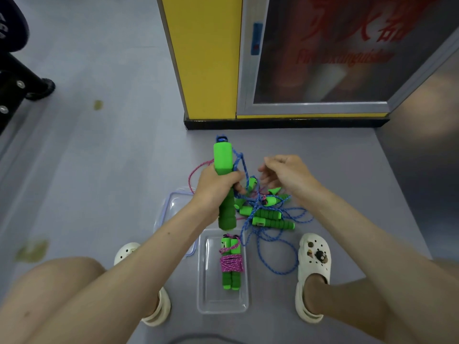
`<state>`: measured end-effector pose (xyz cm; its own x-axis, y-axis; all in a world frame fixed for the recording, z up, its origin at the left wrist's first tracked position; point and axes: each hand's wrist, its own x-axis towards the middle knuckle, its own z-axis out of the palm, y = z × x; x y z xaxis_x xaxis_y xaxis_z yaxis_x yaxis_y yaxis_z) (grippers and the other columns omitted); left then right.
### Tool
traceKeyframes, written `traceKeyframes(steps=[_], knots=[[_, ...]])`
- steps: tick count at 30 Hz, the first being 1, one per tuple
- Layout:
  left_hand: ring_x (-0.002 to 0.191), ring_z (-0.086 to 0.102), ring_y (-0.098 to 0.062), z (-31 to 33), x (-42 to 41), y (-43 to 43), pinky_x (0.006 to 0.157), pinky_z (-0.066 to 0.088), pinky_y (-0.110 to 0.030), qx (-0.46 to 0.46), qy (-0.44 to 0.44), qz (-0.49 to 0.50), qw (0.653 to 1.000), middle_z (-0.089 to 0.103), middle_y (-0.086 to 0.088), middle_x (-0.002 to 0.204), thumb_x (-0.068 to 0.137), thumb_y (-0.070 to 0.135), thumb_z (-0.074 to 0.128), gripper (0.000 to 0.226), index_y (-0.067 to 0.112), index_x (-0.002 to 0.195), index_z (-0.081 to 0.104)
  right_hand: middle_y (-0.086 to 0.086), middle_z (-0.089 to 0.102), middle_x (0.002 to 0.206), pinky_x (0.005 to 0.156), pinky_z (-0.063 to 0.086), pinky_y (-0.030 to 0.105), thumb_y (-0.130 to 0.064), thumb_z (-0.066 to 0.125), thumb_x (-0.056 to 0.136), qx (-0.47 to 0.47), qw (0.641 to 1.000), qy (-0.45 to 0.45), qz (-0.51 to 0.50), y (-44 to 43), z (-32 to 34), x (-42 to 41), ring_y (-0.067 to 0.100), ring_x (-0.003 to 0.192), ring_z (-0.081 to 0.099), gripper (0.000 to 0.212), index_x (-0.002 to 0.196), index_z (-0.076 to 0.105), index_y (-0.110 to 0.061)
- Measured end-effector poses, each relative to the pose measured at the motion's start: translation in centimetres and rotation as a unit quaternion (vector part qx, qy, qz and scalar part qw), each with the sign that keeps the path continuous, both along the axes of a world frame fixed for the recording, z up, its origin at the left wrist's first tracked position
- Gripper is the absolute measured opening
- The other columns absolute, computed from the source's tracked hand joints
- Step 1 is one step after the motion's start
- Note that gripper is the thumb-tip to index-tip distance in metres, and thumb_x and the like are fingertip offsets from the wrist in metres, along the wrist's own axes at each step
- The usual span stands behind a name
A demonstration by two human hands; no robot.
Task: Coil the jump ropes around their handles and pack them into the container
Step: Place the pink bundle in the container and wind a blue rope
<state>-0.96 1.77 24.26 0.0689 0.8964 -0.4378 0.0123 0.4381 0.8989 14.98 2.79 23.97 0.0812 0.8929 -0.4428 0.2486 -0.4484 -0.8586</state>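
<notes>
One pink rope (pixel 231 263) is already coiled around its pair of green handles and lies inside the clear container (pixel 202 289), which stands on the floor between the person's feet. This seems to be the only finished one, so I judge the task is at an early part. The left grip (pixel 216 184) is closed around a green handle (pixel 223 157), held upright above the far end of the container, and a blue rope (pixel 242 165) hangs from its top. The right grip (pixel 285 175) is just beside it with relaxed, spread fingers and holds nothing that I can see; whether it touches the blue rope is not clear. To the right of the container a pile (pixel 268 214) of green handles and tangled blue rope waits on the floor, still to be separated, coiled and packed. How many ropes are in the pile I cannot count. The lid (pixel 173 202) lies to the left, partly hidden under the left arm. I also cannot tell if the left grip holds one handle or two.
</notes>
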Motion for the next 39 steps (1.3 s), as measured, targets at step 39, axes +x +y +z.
traceKeyframes(steps=[39], knots=[[0.065,0.065,-0.015,0.9,-0.3,0.7,0.064,0.052,-0.029,0.012,-0.007,-0.05,0.999,0.069,-0.007,0.074,0.081,0.007,0.07,0.013,0.002,0.091,0.064,0.012,0.065,0.073,0.051,0.055,0.022,-0.018,0.051,0.097,-0.057,0.984,0.164,0.039,-0.6,2.5,-0.2,0.016,0.053,0.063,0.021,0.106,0.062,-0.003]])
